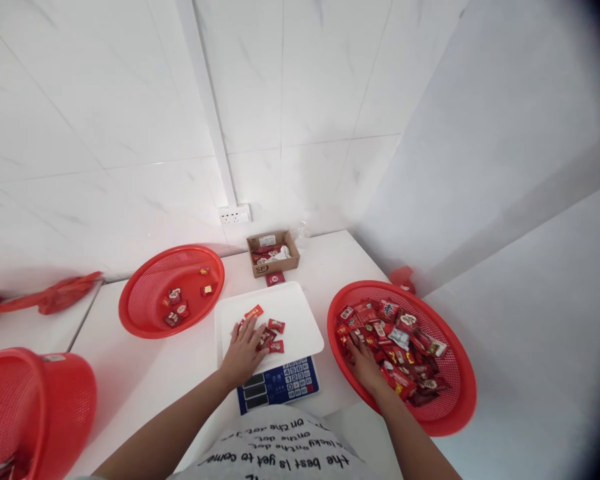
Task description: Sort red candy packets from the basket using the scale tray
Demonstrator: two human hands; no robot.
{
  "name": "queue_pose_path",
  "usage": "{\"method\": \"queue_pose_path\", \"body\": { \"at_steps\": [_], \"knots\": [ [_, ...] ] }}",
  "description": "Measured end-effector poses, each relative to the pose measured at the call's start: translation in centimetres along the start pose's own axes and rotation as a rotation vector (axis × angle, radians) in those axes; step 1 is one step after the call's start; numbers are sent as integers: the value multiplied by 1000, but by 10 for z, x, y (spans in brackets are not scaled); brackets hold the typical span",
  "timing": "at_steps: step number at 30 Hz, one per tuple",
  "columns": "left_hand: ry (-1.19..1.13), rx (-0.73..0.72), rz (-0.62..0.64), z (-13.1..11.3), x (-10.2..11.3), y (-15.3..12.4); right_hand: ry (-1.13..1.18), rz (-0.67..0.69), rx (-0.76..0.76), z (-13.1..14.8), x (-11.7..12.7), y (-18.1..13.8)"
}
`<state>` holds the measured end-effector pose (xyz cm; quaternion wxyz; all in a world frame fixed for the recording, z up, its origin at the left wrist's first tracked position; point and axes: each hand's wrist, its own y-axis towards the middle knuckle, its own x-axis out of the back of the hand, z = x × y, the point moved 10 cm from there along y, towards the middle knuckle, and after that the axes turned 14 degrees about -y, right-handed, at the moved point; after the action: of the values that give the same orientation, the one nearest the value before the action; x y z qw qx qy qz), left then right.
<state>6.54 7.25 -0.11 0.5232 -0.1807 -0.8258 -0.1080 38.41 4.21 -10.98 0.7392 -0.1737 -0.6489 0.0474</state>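
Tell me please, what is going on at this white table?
The person's left hand rests over a few small red wrapped packets on the white rectangular tray of a scale with a blue keypad panel. The right hand reaches among many more packets in a round red plastic basket; whether it grips one is hidden. A shallow red mesh basket left of the tray holds several packets, and a brown cardboard box stands behind the tray.

"SF" marks a cardboard box (280, 266), numerals 0 through 6 show on a weighing scale's keypad (296, 381), and a shirt (280, 443) reads "the best is yet to come."
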Motion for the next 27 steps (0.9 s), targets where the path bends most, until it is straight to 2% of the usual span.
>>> {"method": "queue_pose_path", "body": {
  "at_steps": [3,6,10,12,17,22,25,27],
  "knots": [
    [-3,117,-54,11,8,12,0,-1,-8,-1,1,0],
    [-30,186,-22,11,9,27,-3,5,5,1,2,-1],
    [-80,85,99,-12,-1,35,-6,1,9,2,4,-2],
    [-71,56,119,-21,-4,33,-10,5,-1,2,3,-2],
    [-27,49,139,-33,-11,31,13,-3,-12,1,3,-2],
    [-55,-112,227,-42,-10,39,-45,5,-4,3,9,-4],
    [-84,-195,206,-42,0,37,-60,23,-28,3,15,-7],
    [-117,-183,118,-38,11,32,-73,49,-37,5,18,-9]
  ]
}}
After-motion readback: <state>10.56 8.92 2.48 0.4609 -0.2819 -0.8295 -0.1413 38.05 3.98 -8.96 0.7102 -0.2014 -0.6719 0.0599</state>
